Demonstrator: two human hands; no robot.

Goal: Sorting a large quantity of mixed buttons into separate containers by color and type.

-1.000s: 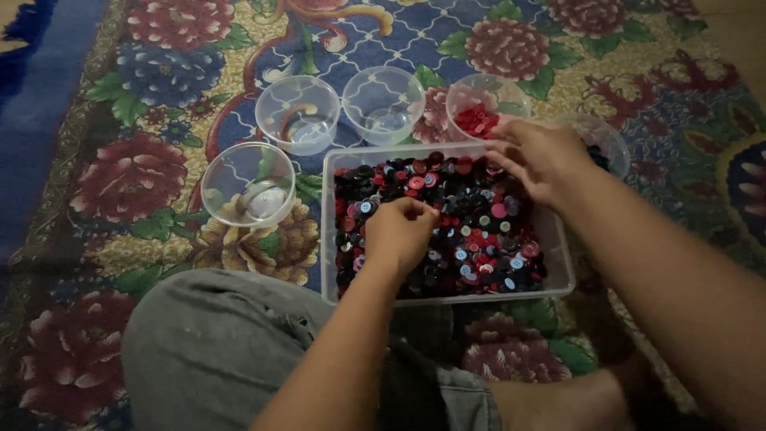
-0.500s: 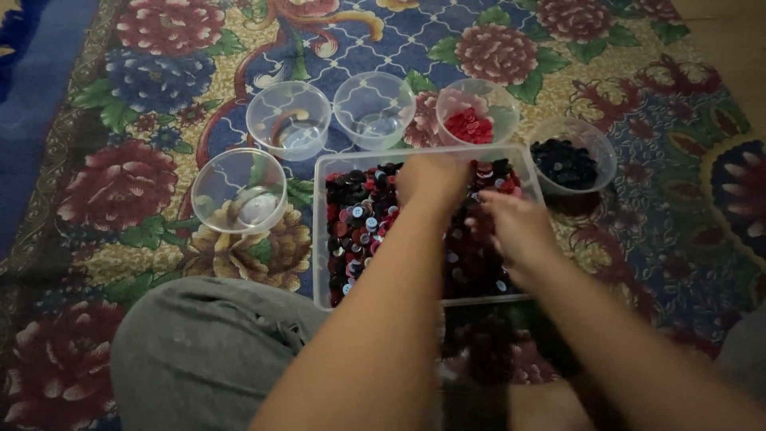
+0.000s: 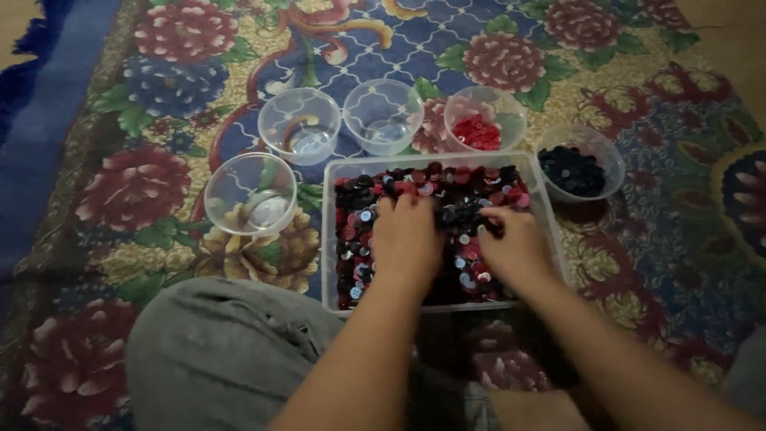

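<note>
A clear rectangular tub (image 3: 329, 239) on the carpet holds a heap of mixed buttons (image 3: 463, 185), red, black, blue and white. Both hands are inside it. My left hand (image 3: 405, 237) lies palm down on the buttons in the tub's middle, fingers spread forward. My right hand (image 3: 515, 249) rests just to its right, fingertips curled into a clump of dark buttons; whether it pinches one I cannot tell. A clear bowl with red buttons (image 3: 479, 130) stands behind the tub. A bowl with black buttons (image 3: 571, 170) stands at the tub's far right corner.
Three clear bowls stand to the left and behind the tub: one (image 3: 250, 194) at the left, one (image 3: 299, 124) and one (image 3: 382, 116) further back. A flowered carpet (image 3: 136, 187) covers the floor. My grey-clad knee (image 3: 215, 351) lies near the tub's front.
My right hand came back from the red-button bowl into the tub and now sits right of centre. My left hand shifted forward and then settled flat on the buttons beside it.
</note>
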